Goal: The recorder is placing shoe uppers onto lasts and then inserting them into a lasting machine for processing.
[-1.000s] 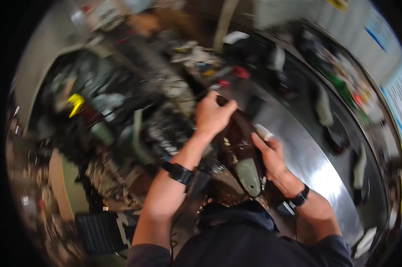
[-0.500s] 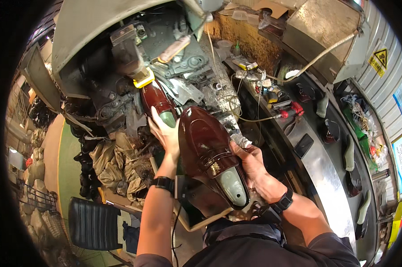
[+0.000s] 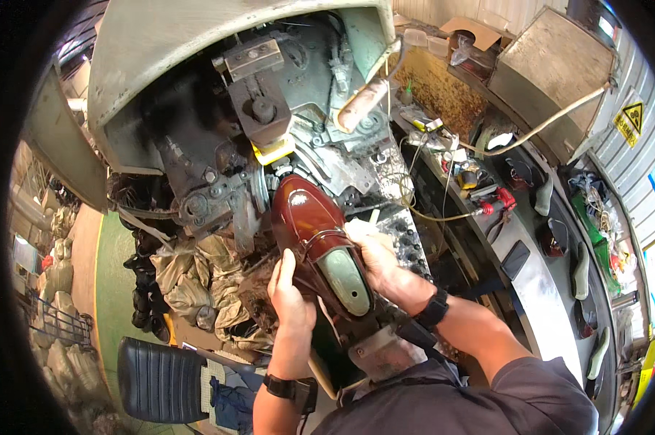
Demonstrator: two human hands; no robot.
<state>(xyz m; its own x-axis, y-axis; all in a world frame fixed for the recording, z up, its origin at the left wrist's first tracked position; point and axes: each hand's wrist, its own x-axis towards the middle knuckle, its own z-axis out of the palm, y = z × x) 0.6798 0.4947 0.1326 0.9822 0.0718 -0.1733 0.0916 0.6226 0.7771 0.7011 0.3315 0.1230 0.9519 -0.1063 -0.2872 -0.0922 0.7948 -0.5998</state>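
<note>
Shoe: one dark red loafer point(image 3: 309, 210), glossy, at the centre of the frame; its toe points to the top, its heel end toward the lower right, and one strap crosses its upper.
Last: one pale green form point(image 3: 342, 279) fills the shoe's opening, with one dark hole near its heel end.
Left hand: one of two hands point(image 3: 293, 301), below centre, partly open with fingers nearly straight, at the shoe's left edge; the pictures do not settle whether it bears any weight.
Right hand: the second point(image 3: 375, 254), right of centre, closed around the shoe's right side, thumb on top near the strap.
Wristbands: two, both black, one on the left wrist point(image 3: 280, 386) and one on the right point(image 3: 434, 308).
Machine: one, upper left to upper centre, with one yellow block point(image 3: 273, 150) above the shoe's toe; contact between toe and machine cannot be told.
Tabletop: one metal surface point(image 3: 541, 308), right of centre, bearing one flat black rectangular object point(image 3: 515, 260) and, farther up, one red tool point(image 3: 498, 203).
Belt: one dark strip point(image 3: 562, 286) at the right, with at least three pale green lasts in a line.
Chair: one, black-backed point(image 3: 159, 380), lower left.
</note>
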